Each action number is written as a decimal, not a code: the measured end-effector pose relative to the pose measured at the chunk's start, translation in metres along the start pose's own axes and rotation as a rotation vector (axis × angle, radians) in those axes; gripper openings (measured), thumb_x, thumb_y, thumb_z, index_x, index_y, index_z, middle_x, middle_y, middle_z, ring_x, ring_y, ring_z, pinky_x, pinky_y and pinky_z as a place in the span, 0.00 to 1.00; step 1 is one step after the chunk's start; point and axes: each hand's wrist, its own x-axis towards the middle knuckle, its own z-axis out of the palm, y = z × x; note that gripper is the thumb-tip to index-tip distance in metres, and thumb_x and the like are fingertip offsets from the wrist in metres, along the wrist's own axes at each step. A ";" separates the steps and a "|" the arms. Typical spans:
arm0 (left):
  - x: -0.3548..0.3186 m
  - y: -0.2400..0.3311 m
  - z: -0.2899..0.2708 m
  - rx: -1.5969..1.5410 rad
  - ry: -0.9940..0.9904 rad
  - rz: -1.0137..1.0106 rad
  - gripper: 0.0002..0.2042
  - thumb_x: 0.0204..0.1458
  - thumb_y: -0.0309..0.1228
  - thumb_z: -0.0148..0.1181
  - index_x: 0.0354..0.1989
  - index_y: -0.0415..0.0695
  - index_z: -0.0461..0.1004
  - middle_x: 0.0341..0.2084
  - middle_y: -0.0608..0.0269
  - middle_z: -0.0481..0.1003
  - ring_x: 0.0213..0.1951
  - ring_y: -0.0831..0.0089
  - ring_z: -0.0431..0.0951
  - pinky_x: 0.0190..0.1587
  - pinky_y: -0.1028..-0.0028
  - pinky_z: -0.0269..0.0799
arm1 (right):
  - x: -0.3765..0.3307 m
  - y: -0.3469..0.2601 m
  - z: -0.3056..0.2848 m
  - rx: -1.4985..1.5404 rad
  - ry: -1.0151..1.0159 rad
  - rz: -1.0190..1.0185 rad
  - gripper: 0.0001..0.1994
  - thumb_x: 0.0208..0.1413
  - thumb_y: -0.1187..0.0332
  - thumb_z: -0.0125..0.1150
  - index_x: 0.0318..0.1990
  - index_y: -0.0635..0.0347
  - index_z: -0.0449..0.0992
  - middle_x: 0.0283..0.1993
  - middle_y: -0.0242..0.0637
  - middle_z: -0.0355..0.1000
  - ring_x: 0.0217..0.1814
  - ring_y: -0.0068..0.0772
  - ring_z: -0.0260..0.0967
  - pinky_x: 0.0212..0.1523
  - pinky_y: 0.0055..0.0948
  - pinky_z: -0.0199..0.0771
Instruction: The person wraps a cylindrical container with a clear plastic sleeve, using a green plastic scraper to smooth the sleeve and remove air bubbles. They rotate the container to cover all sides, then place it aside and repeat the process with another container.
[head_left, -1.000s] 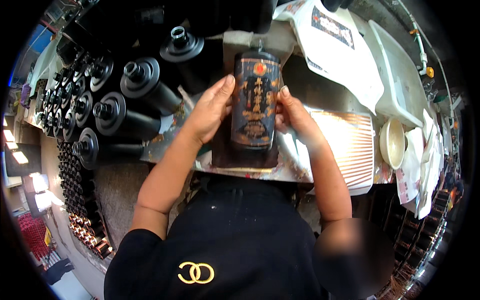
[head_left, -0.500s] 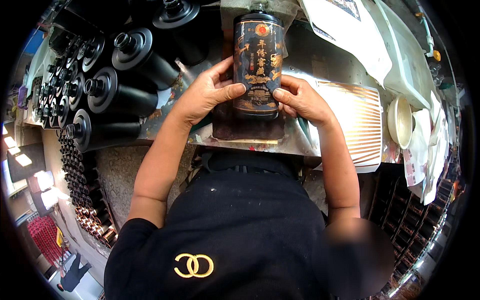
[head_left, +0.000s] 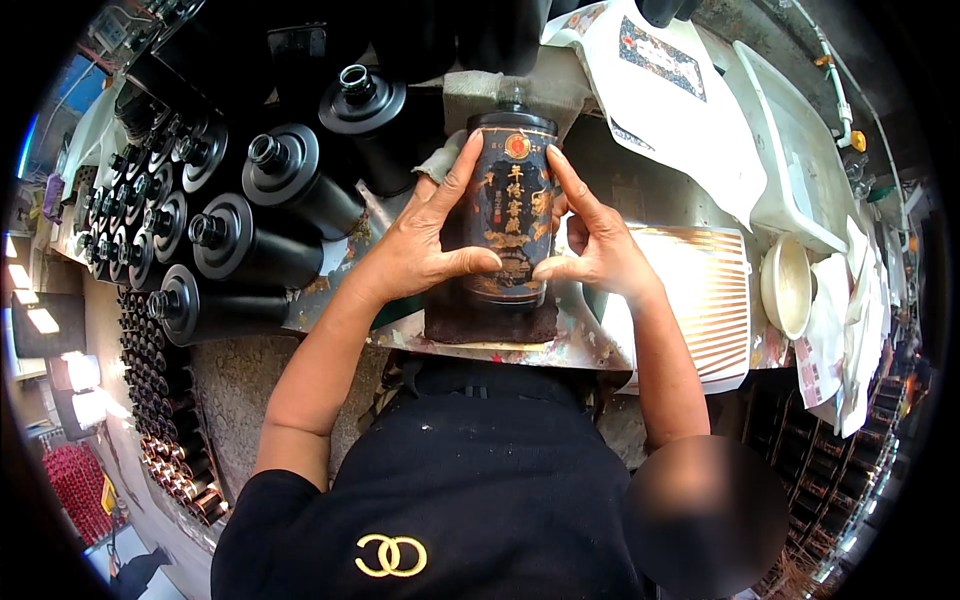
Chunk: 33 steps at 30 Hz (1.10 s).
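A black bottle (head_left: 512, 215) with a gold-patterned label and a round red emblem lies on a dark brown pad (head_left: 490, 325), its neck pointing away from me. My left hand (head_left: 430, 240) holds its left side, index finger along the upper edge and thumb on the lower label. Mirroring that, my right hand (head_left: 597, 240) grips the right side, index finger near the top corner and thumb low. A scrap of grey cloth (head_left: 438, 162) shows by my left fingers; whether they hold it I cannot tell. Under the neck is another grey cloth (head_left: 550, 90).
Several plain black bottles (head_left: 260, 240) lie at the left, necks toward the left. On the right are a striped gold-and-white sheet (head_left: 690, 300), a white sheet with a dark printed label (head_left: 680, 110), a clear plastic tub (head_left: 785, 150) and a cream bowl (head_left: 787, 287).
My index fingers have stretched up along both sides of the bottle, and my thumbs sit near its lower end. The whole view has shifted, so the table appears lower.
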 end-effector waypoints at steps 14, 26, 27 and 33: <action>0.002 -0.004 0.001 -0.044 -0.036 -0.038 0.62 0.32 0.59 0.72 0.73 0.60 0.34 0.65 0.44 0.56 0.65 0.49 0.57 0.67 0.59 0.52 | 0.006 0.017 0.001 -0.022 0.009 -0.093 0.63 0.21 0.44 0.81 0.72 0.31 0.49 0.34 0.30 0.68 0.21 0.22 0.56 0.25 0.26 0.60; 0.007 -0.014 0.004 -0.131 -0.054 0.040 0.64 0.33 0.59 0.72 0.73 0.56 0.30 0.69 0.45 0.47 0.70 0.50 0.48 0.69 0.60 0.46 | 0.012 0.031 0.004 0.136 -0.027 -0.096 0.64 0.22 0.48 0.82 0.73 0.33 0.46 0.35 0.31 0.67 0.23 0.21 0.58 0.26 0.23 0.63; 0.007 -0.014 0.004 -0.160 -0.061 0.035 0.64 0.33 0.59 0.71 0.73 0.56 0.30 0.69 0.45 0.46 0.70 0.51 0.48 0.69 0.60 0.45 | 0.013 0.030 0.004 0.161 -0.035 -0.089 0.64 0.23 0.49 0.82 0.73 0.34 0.46 0.35 0.30 0.67 0.24 0.20 0.58 0.26 0.22 0.63; -0.006 -0.021 0.003 -0.187 -0.006 0.000 0.57 0.41 0.68 0.57 0.73 0.54 0.32 0.71 0.52 0.44 0.71 0.52 0.45 0.70 0.60 0.41 | -0.003 0.022 0.011 0.383 0.043 -0.018 0.56 0.38 0.60 0.75 0.73 0.37 0.42 0.33 0.27 0.68 0.25 0.11 0.55 0.26 0.13 0.60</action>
